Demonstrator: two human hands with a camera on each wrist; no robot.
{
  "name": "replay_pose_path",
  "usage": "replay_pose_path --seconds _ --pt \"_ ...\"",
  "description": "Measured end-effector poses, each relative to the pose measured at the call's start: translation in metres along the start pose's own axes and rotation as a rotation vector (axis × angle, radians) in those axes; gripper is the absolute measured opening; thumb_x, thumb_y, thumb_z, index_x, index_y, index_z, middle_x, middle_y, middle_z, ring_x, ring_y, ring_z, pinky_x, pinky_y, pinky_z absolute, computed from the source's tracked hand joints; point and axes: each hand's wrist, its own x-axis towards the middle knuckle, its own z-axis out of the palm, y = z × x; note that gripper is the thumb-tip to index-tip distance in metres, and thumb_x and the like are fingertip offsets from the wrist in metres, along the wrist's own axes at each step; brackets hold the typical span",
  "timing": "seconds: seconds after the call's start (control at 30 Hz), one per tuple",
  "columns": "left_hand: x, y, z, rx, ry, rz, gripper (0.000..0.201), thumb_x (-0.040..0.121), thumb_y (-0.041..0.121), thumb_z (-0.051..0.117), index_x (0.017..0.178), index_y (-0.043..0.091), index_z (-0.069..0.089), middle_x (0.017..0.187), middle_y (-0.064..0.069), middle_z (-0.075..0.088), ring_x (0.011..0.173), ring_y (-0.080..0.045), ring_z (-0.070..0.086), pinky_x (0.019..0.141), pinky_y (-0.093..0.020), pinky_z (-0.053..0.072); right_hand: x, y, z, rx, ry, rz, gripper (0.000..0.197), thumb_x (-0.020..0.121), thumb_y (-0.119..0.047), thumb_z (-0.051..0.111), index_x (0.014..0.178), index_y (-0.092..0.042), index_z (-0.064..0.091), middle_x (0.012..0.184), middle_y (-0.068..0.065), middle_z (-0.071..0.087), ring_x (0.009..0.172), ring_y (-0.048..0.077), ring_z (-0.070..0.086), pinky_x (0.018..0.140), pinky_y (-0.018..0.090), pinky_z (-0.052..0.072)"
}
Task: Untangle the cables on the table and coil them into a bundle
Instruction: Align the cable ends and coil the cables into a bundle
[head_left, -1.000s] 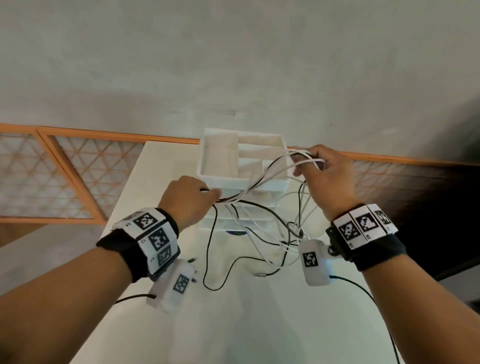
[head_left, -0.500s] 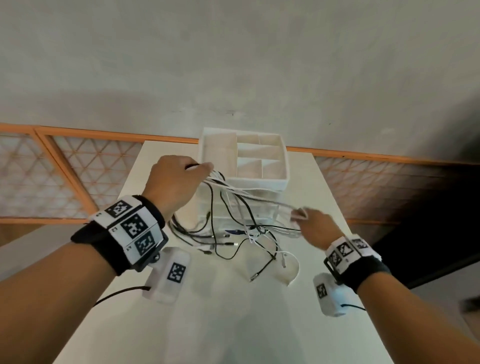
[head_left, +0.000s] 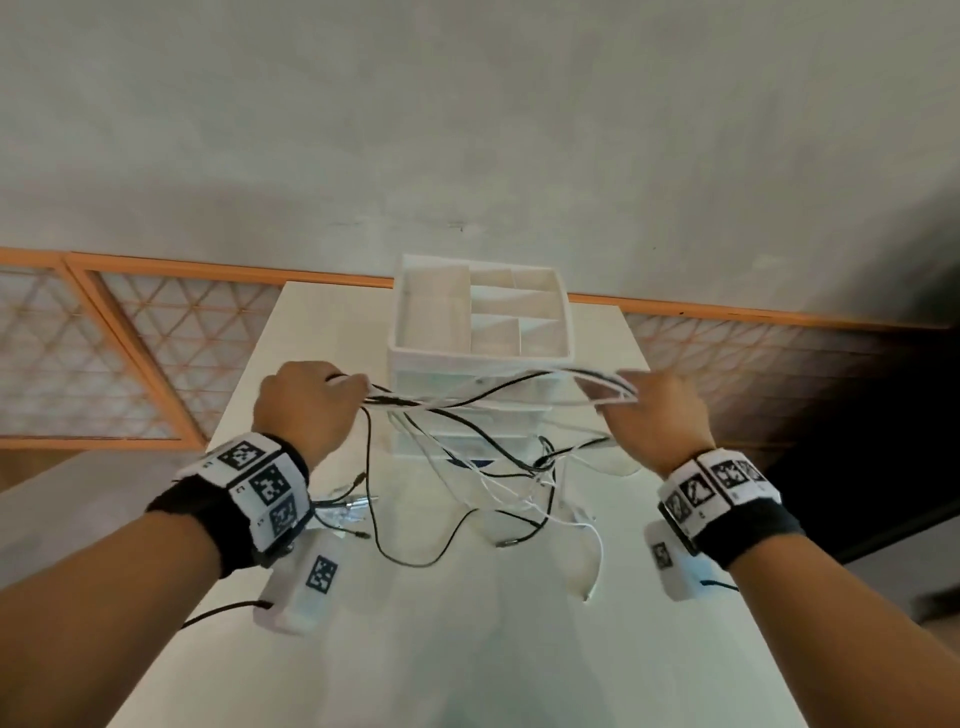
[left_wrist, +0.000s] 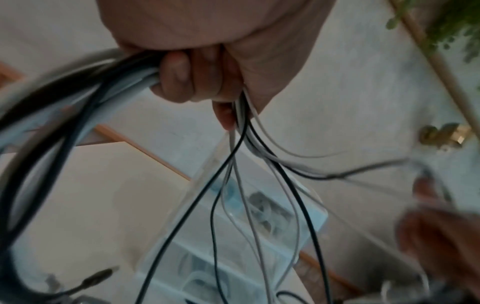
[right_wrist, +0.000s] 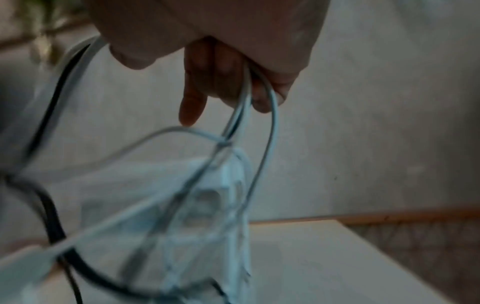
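My right hand (head_left: 655, 415) has come back up level with my left hand (head_left: 306, 402); half a second ago it was low over the worktop (head_left: 322, 670), reaching into the tangle. Now a run of the cables (head_left: 493, 395) is stretched between the two grips, so I judge another loop is being added to the bundle.

The left grip is closed around a thick gathering of black and white strands, fingers (left_wrist: 179, 76) curled tight over them in the left wrist view. The right grip pinches a few white strands where they bend back toward the left hand (the right wrist view is blurred, but the fingers (right_wrist: 223, 67) are plainly curled over them).

Below both grips the remainder hangs slack and still crossed, with a knot-like crossing low and to the right of centre. Loose plug ends (head_left: 511, 543) lie on the worktop under the span. I would say the coil is only part made and the untangling is not finished.

Just beyond the stretched run stands a white drawer organiser (head_left: 483, 322), open compartments on top. The strands pass close in front of it, and I cannot tell whether they touch. Hanging loops could snag on its corners or drag it if I pull hard.
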Motion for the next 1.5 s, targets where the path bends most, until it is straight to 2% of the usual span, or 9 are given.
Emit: replay_pose_path --seconds 0.17,0.3,0.5,0.77,0.9,1.03,1.17,1.3,1.5 --pt "-0.005 0.019 -0.009 -0.199 0.112 0.102 0.044 0.09 0.033 0.062 0.053 0.012 0.052 0.048 0.001 0.047 0.051 -0.018 0.045 0.05 -0.027 0.032 -0.023 0.039 0.04 -0.657 -0.471 0.041 0.076 0.089 -0.076 0.012 0.088 -0.028 0.071 0.106 0.001 0.072 0.109 0.022 0.062 0.096 0.042 0.035" --pt "-0.007 0.036 -0.004 -0.201 0.054 0.18 0.035 0.091 0.035 0.06 0.066 0.011 0.066 0.059 -0.002 0.061 0.059 -0.019 0.054 0.051 -0.027 0.036 -0.025 0.042 0.054 -0.332 -0.526 0.169 0.054 0.087 -0.08 0.026 0.096 -0.05 0.07 0.165 0.001 0.012 0.15 0.03 0.013 0.117 0.064 0.013" --pt "-0.004 0.021 0.006 0.043 -0.067 0.175 0.038 0.092 0.037 0.057 0.068 0.009 0.066 0.066 -0.007 0.065 0.068 -0.027 0.06 0.051 -0.025 0.036 -0.005 0.05 0.02 -0.054 -0.081 0.098 0.113 0.065 -0.067 0.077 0.149 -0.053 0.003 0.164 0.007 0.006 0.122 0.041 0.057 0.103 0.05 0.048" --pt "-0.001 0.025 0.002 -0.102 0.043 0.193 0.034 0.093 0.039 0.059 0.075 0.011 0.07 0.069 0.0 0.067 0.071 -0.022 0.061 0.057 -0.028 0.039 -0.02 0.076 0.031 -0.064 -0.47 0.232 0.135 0.06 -0.063 0.084 0.151 -0.047 -0.015 0.152 0.012 0.044 0.133 0.029 0.05 0.108 0.043 0.042" --pt "0.005 0.038 -0.002 -0.321 0.127 0.215 0.032 0.091 0.037 0.061 0.08 0.01 0.072 0.073 -0.003 0.069 0.075 -0.025 0.062 0.068 -0.034 0.048 -0.031 0.077 0.046 0.121 -0.559 0.383 0.141 0.066 -0.052 0.087 0.147 -0.047 -0.029 0.149 0.027 0.042 0.09 0.026 0.073 0.092 0.044 0.055" --pt "0.004 0.042 0.001 -0.369 0.1 0.24 0.028 0.094 0.037 0.059 0.086 0.013 0.072 0.083 0.0 0.071 0.084 -0.022 0.064 0.077 -0.035 0.049 -0.036 0.072 0.052 0.392 -0.603 0.443 0.135 0.063 -0.049 0.09 0.149 -0.054 -0.014 0.161 0.018 0.024 0.103 0.031 0.069 0.069 0.036 0.059" --pt "-0.003 0.043 0.003 -0.348 -0.051 0.335 0.024 0.095 0.038 0.059 0.089 0.019 0.071 0.081 0.011 0.068 0.079 -0.01 0.06 0.071 -0.027 0.042 -0.027 0.043 0.039 0.461 -0.396 0.212 0.102 0.05 -0.081 0.078 0.139 -0.044 0.045 0.15 -0.003 0.047 0.13 0.02 0.054 0.093 0.037 0.054" --pt "-0.009 0.048 0.004 -0.262 -0.116 0.431 0.022 0.096 0.039 0.057 0.091 0.021 0.069 0.081 0.013 0.067 0.077 -0.005 0.059 0.069 -0.02 0.041 -0.018 -0.013 0.025 0.007 -0.249 -0.095 0.092 0.06 -0.092 0.056 0.14 -0.048 0.042 0.152 -0.014 0.037 0.138 0.014 0.039 0.11 0.048 0.038" --pt "-0.018 0.051 0.004 -0.209 -0.162 0.525 0.019 0.096 0.037 0.059 0.088 0.022 0.069 0.077 0.008 0.068 0.072 -0.002 0.058 0.062 -0.007 0.038 -0.012 -0.076 0.037 0.5 -0.128 -0.318 0.014 0.088 -0.02 0.072 0.101 -0.02 0.07 0.09 -0.006 0.071 0.075 0.002 0.061 0.074 0.014 0.047"
